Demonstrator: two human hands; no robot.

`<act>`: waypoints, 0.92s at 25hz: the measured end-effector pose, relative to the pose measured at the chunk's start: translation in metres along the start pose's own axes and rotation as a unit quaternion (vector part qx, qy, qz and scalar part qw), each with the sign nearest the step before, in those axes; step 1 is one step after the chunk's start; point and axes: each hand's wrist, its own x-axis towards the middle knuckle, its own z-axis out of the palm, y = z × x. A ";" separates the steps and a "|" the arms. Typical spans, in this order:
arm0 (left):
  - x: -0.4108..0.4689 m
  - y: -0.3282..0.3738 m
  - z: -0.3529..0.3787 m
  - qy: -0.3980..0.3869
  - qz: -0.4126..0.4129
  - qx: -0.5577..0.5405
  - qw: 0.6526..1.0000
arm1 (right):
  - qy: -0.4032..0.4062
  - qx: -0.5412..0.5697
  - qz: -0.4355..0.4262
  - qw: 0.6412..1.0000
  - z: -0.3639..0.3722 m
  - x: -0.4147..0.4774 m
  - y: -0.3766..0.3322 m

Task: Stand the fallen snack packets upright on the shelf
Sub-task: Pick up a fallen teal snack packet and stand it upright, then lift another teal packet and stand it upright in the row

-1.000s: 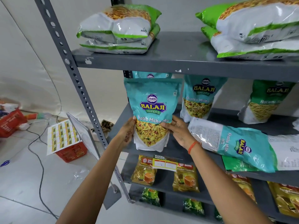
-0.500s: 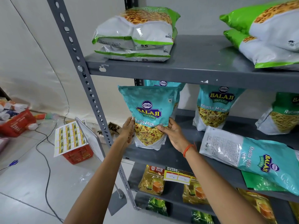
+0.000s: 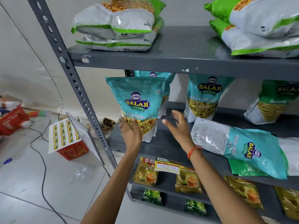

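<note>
One hand (image 3: pixel 131 133) against upright teal packet (image 3: pixel 137 105)

This looks like a small grocery shop or a mock-up of one. A grey slotted-steel shelf rack (image 3: pixel 186 57) carries branded goods in rows: teal snack packets (image 3: pixel 207 96) standing on the middle shelf, green-and-white bags (image 3: pixel 116 25) stacked on the top shelf, tea pouches (image 3: pixel 146 172) on the shelf below. A yellow "Super Market" price tag (image 3: pixel 168 165) hangs on the front edge of the middle shelf. On the tiled floor to the left sit a red shopping basket (image 3: pixel 72 151) and a sheet of labels (image 3: pixel 63 135).
</note>
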 end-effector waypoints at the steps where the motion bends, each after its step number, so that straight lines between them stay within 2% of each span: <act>1: -0.011 0.005 0.008 0.007 0.011 0.022 1.000 | 0.019 -0.014 -0.011 1.000 -0.014 -0.004 -0.002; 5: -0.054 0.020 0.046 0.018 -0.030 0.080 0.996 | 0.076 -0.098 -0.047 0.991 -0.082 -0.021 -0.003; 8: -0.091 0.027 0.079 0.016 -0.044 0.111 0.993 | 0.072 -0.149 -0.056 0.985 -0.126 -0.040 0.001; 9: -0.107 0.030 0.095 -0.004 -0.018 0.120 0.993 | 0.067 -0.176 -0.063 0.980 -0.143 -0.047 0.004; 11: -0.138 0.032 0.130 -0.087 0.083 0.155 0.980 | 0.064 -0.232 -0.077 0.968 -0.179 -0.060 0.013; 12: -0.150 0.032 0.148 -0.137 0.146 0.203 0.959 | 0.067 -0.263 -0.079 0.959 -0.198 -0.064 0.017; 14: -0.168 0.029 0.180 -0.201 0.252 0.332 0.887 | 0.062 -0.332 -0.070 0.939 -0.233 -0.067 0.024; 16: -0.174 0.020 0.201 -0.207 0.313 0.413 0.830 | 0.035 -0.416 -0.056 0.907 -0.262 -0.067 0.032; 18: -0.178 0.013 0.215 -0.198 0.336 0.442 0.808 | 0.041 -0.455 -0.028 0.889 -0.287 -0.067 0.043; 19: -0.178 0.010 0.217 -0.188 0.344 0.452 0.801 | 0.055 -0.438 -0.007 0.897 -0.296 -0.068 0.047; 21: -0.175 0.005 0.218 -0.167 0.356 0.460 0.796 | 0.099 -0.336 0.038 0.936 -0.308 -0.069 0.053; 23: -0.170 0.008 0.217 -0.162 0.360 0.433 0.811 | 0.196 -0.197 0.078 0.958 -0.319 -0.068 0.058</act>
